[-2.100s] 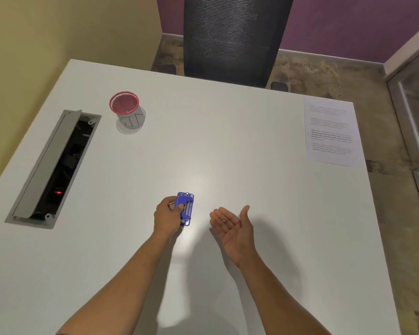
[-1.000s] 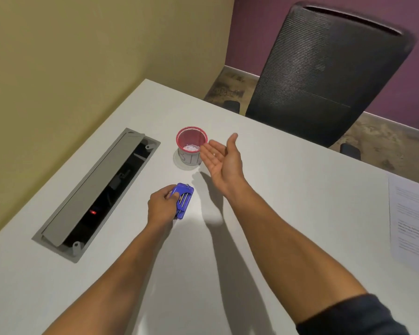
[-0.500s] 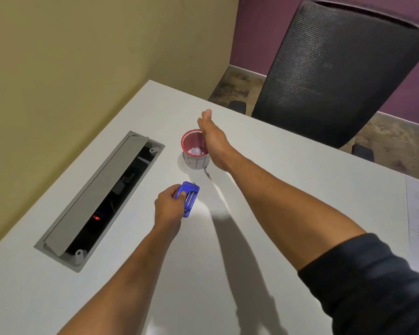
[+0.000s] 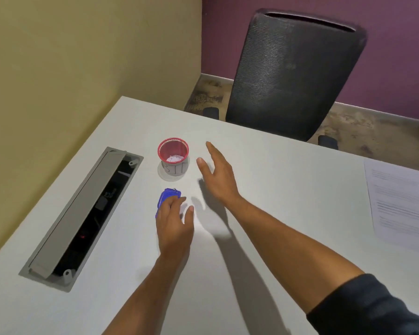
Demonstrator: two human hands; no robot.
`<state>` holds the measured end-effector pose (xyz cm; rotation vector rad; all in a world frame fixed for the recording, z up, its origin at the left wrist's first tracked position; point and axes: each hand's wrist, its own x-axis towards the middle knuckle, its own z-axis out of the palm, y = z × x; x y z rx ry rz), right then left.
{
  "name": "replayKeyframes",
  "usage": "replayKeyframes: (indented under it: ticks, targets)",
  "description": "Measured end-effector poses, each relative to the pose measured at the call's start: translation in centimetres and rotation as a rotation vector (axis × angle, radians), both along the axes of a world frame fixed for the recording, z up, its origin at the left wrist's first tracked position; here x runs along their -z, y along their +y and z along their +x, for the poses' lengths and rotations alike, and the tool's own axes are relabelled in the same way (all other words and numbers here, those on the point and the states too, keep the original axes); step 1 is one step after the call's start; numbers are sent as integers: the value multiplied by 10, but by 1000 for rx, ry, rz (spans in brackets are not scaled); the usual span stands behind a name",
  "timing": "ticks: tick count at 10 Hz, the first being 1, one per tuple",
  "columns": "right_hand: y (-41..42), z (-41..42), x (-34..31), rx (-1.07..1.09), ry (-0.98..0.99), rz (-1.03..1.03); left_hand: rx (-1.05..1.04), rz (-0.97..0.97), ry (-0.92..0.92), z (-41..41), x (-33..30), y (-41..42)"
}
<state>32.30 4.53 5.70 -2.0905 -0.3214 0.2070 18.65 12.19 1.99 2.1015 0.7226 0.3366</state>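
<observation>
A small blue stapler-like tool (image 4: 168, 196) lies on the white table (image 4: 288, 189). My left hand (image 4: 174, 223) lies over its near end, fingers stretched across it and thumb held apart to the right. Just beyond it stands a small red-rimmed mesh cup (image 4: 173, 154) with white scraps at the bottom. My right hand (image 4: 219, 176) hovers to the right of the cup, palm turned left, fingers straight and spread, holding nothing.
An open grey cable hatch (image 4: 82, 213) is sunk into the table on the left, next to the yellow wall. A black mesh office chair (image 4: 293, 76) stands beyond the far edge. A printed sheet of paper (image 4: 399, 201) lies at the right.
My right hand, which was tipped over the cup, has drawn back to the cup's right. My left hand has loosened from a grip on the blue tool to flat fingers on it.
</observation>
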Motion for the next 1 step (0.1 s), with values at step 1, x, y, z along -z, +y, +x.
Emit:
replayKeyframes:
  ticks: [1]
  targets:
    - [-48,-35,15,101,4,-130,89,3,73,-6,5,-15]
